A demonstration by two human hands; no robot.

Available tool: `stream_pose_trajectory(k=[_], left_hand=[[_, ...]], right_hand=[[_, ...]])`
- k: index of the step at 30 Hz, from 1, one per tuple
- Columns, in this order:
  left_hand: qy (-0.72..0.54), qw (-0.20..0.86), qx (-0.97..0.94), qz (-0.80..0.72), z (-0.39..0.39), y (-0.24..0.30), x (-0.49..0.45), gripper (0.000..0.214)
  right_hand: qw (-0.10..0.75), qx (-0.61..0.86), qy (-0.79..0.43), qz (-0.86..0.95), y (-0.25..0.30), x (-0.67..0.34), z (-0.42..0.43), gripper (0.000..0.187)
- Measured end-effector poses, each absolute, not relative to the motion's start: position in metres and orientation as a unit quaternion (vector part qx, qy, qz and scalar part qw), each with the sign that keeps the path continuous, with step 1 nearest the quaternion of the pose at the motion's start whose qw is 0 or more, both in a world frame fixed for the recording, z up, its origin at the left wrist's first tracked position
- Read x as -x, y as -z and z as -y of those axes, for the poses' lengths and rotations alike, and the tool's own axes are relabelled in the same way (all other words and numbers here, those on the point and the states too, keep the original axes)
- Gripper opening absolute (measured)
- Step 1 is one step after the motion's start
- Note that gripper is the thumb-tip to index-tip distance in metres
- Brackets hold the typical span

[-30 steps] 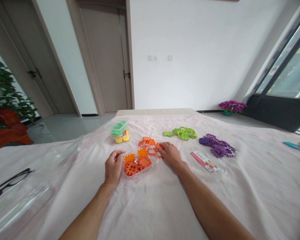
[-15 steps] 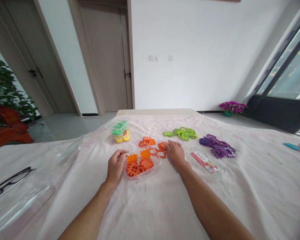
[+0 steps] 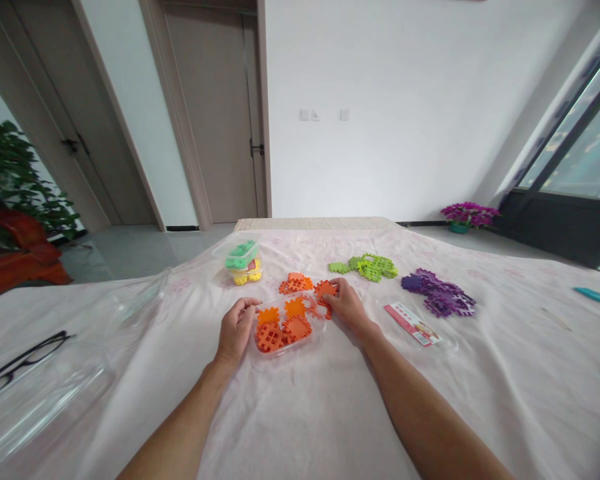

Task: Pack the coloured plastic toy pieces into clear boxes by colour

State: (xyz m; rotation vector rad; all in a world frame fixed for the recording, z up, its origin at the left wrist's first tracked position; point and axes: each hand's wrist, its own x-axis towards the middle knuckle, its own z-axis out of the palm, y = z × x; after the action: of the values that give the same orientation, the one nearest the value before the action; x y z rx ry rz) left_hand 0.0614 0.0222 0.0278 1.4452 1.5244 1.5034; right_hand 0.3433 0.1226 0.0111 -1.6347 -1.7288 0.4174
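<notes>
My left hand (image 3: 235,331) pinches the left rim of a clear plastic container (image 3: 305,340), which rests on the cloth. Inside it lie several orange square toy tiles (image 3: 297,328) with notched edges. My right hand (image 3: 351,308) is just beyond the container's right side, with thumb and fingers closed on an orange notched tile (image 3: 324,291). Under or beside that tile, another orange piece partly shows. Behind the container is a small loose pile of orange tiles (image 3: 296,283).
Light green tiles (image 3: 375,267) and purple tiles (image 3: 440,295) lie in piles to the right. Nearer is a clear lid with a printed label (image 3: 413,324). A tub of green and yellow pieces (image 3: 243,263) stands at back left. Glasses (image 3: 27,360) and an empty clear container (image 3: 45,407) are at left.
My right hand has gone from lying over the orange tiles to gripping one and raising its edge slightly. My left hand stays at the container's rim. The view has shifted a little.
</notes>
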Motion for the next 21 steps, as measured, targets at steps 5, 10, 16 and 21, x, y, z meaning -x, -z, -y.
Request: stream_pose_trajectory(k=[5, 10, 16, 21], left_hand=[[-0.56, 0.281, -0.54, -0.561, -0.022, -0.028, -0.062, 0.026], [-0.554, 0.284, -0.542, -0.564, -0.023, -0.027, -0.062, 0.028], [-0.543, 0.274, -0.551, -0.571, -0.021, -0.029, -0.061, 0.029], [-0.543, 0.273, -0.556, -0.567, -0.02, -0.03, -0.062, 0.029]], right_hand=[[0.51, 0.592, -0.204, 0.589, -0.018, -0.343, -0.123, 0.038], [0.547, 0.504, -0.379, 0.551, -0.051, -0.337, -0.112, 0.047], [0.408, 0.4, -0.488, 0.66, -0.085, -0.323, -0.088, 0.034], [0.308, 0.43, -0.361, 0.769, -0.084, -0.316, -0.086, 0.024]])
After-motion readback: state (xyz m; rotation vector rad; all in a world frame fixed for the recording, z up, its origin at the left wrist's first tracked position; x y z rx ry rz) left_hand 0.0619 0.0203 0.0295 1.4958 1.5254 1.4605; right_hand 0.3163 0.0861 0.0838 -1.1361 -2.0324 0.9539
